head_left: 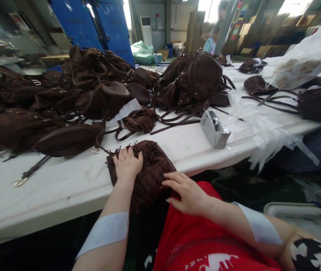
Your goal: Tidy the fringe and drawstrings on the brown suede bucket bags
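Observation:
A dark brown fringed bag (153, 162) lies at the front edge of the white table, its lower end hanging over. My left hand (128, 163) presses down on the bag's upper left part, fingers bent into the fringe and gathered material. At the bag's lower right side is my right hand (187, 192), its fingers extended and slightly apart, with the fingertips touching the fringe. A strap runs from the bag's upper left corner to a metal buckle (95, 149). Just behind it lies a smaller fringed piece (139, 121) with a strap and a white paper (125, 109).
Piles of brown bags (188, 81) cover the table's back and left. A grey tape dispenser (214, 128) stands to the right, near crumpled clear plastic (264, 131). A strap with a hook (22, 182) lies front left. Another person (212, 43) is at the back.

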The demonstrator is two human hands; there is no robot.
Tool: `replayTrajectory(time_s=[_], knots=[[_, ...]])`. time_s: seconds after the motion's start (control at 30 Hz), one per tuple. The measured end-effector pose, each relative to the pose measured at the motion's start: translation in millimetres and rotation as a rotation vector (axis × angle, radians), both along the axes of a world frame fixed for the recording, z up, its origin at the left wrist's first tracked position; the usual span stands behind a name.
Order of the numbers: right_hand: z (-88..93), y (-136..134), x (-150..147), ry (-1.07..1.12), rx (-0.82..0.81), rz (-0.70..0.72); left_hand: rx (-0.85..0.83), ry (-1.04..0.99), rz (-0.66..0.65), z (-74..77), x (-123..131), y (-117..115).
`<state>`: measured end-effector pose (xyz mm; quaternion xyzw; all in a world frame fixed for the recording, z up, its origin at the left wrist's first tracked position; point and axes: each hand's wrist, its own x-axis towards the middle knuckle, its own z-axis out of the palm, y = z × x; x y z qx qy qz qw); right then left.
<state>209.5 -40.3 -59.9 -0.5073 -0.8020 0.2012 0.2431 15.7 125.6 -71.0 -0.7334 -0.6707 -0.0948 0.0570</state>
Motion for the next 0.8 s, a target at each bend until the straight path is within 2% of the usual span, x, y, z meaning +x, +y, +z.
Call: replayTrajectory(time_s=[0.07,0.13,0.23,0.4,0.53,0.63,0.7,0.8], knots=[[5.3,24,-16,-0.052,0.078,-0.043,-0.004,0.009,0.004,-0.1,0,0],[6.7,42,-32,-0.150,0.081,-0.079,-0.003,0.014,0.007,0.2,0,-1],[3.6,51,-43,-0.275,0.069,-0.072,0.009,0.007,0.005,0.6,0,-2],[-20.5,30,-26,-0.393,-0.019,0.143,0.017,-0.025,-0.004,-0.2,0,-1],[-49.5,-1,-1,-0.443,-0.269,0.290,0.025,-0.032,-0.006,-0.4,-1,-1],[-55.5,-19,14,-0.378,-0.417,0.335,0.009,-0.024,-0.003,0.5,-1,-1],[-49.2,-24,17,-0.239,-0.357,0.290,0.003,-0.019,-0.002,1.3,-1,-1],[-34.1,-17,8,-0.004,-0.073,0.094,-0.010,-0.013,0.007,2.1,0,0]])
